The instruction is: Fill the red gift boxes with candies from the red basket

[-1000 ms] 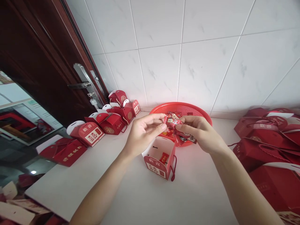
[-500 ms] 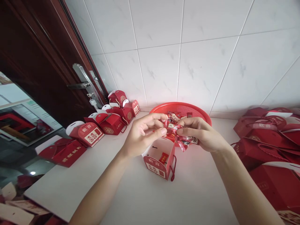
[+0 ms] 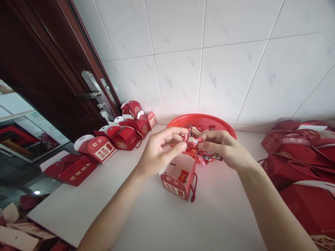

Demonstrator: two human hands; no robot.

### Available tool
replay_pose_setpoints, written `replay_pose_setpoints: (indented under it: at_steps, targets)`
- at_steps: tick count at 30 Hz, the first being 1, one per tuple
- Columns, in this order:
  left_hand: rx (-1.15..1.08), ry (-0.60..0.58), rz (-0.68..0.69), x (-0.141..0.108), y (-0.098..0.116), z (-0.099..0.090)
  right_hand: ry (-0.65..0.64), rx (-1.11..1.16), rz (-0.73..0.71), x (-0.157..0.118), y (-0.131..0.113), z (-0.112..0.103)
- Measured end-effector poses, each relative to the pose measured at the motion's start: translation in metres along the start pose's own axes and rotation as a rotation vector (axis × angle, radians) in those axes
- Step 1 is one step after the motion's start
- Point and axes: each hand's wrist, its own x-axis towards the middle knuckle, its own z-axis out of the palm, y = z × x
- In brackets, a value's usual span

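Between my hands is a red wrapped candy point(image 3: 193, 140) with a cartoon face on it. My left hand point(image 3: 154, 150) grips its left end, the thumb and fingers at the wrapper. My right hand point(image 3: 230, 150) pinches the other end, and more wrapped candies point(image 3: 204, 160) hang beneath its fingers. Below them, an open red gift box point(image 3: 171, 187) stands on the table, with a small red packet point(image 3: 183, 176) inside and a cord handle at its right side. Just behind my hands is a red plastic basket point(image 3: 222, 123) holding several candies, partly hidden by my fingers.
Several red gift boxes point(image 3: 101, 150) line the left side of the white table point(image 3: 157, 223). More red boxes point(image 3: 303, 198) are piled at the right. A tiled wall point(image 3: 178, 80) rises behind, and a dark door point(image 3: 52, 62) with a metal handle stands at the left.
The candies under my right hand have lifted very slightly. Otherwise my hands, the box and the basket keep nearly the same places.
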Motion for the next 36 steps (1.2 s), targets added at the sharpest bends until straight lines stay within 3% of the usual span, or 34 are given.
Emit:
replay_pose_setpoints:
  at_steps: [36]
  targets:
    - [0.139,0.056,0.061,-0.0042,-0.0056,0.0047,0.031,-0.064,0.083,0.0010,-0.0014,0.0010]
